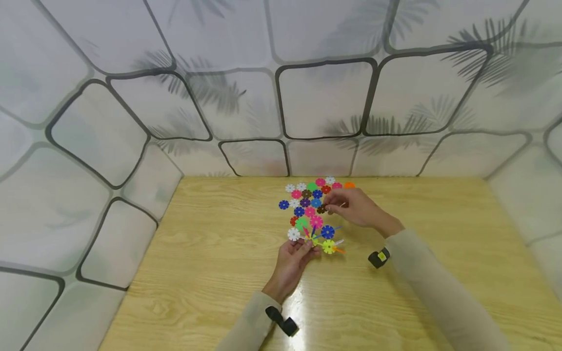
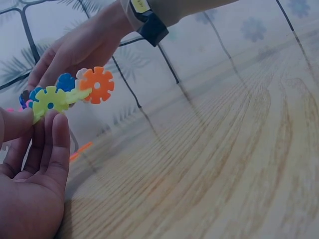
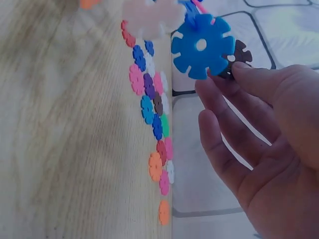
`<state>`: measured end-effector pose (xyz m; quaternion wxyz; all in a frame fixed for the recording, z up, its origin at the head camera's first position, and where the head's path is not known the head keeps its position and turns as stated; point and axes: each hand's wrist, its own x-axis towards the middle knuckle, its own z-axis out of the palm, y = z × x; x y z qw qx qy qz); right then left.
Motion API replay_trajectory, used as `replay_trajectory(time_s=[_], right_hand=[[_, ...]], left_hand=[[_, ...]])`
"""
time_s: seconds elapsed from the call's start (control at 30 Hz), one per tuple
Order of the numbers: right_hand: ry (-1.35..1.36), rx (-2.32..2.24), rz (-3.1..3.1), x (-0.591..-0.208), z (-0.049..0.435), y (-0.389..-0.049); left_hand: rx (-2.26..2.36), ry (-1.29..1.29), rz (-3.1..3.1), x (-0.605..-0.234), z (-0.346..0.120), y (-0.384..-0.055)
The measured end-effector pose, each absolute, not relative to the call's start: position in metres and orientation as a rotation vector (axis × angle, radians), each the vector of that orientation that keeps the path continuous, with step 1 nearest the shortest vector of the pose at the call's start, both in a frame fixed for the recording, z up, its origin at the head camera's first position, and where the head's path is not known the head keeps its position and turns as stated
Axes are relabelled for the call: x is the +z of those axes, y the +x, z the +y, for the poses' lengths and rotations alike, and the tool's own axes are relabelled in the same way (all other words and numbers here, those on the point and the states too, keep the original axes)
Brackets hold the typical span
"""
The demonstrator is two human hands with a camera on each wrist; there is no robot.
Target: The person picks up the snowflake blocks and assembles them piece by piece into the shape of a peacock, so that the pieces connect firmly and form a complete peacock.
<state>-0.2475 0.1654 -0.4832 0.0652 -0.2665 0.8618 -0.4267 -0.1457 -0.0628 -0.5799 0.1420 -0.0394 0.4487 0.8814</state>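
Note:
In the head view my left hand (image 1: 291,265) holds a cluster of interlocking plastic flower discs low over the table. The cluster has a yellow disc (image 1: 328,246), a dark blue disc (image 1: 327,232) and a white disc (image 1: 293,234), with others edge-on. Thumb and fingers pinch it at a yellow-green disc (image 2: 50,101) in the left wrist view, where an orange disc (image 2: 97,85) sticks out beyond. My right hand (image 1: 356,208) pinches a brown disc (image 3: 242,52) between thumb and fingers. A blue disc (image 3: 202,46) of the cluster overlaps it in the right wrist view.
Loose discs (image 1: 306,193) in many colours lie flat on the wooden table (image 1: 210,273), beyond the cluster. An orange disc (image 1: 349,185) is at their right end. A patterned cloth wall (image 1: 325,102) rises behind the table.

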Motion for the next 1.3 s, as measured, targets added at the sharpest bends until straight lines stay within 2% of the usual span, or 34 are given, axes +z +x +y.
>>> replay_trajectory(time_s=[0.5,0.93,1.3], right_hand=[[-0.874,-1.354,2.617,-0.489,0.174,-0.229],[-0.819,-1.341,2.662,-0.488,0.185,-0.216],[-0.826,-1.544,2.857,-0.502,0.201,-0.182]], left_hand=[[2.563,-0.121,1.285,-0.582,-0.063,-0.146],[2.555,-0.134,1.303,-0.578,-0.062,-0.146],[2.568,-0.126,1.300,-0.584,-0.063,-0.149]])
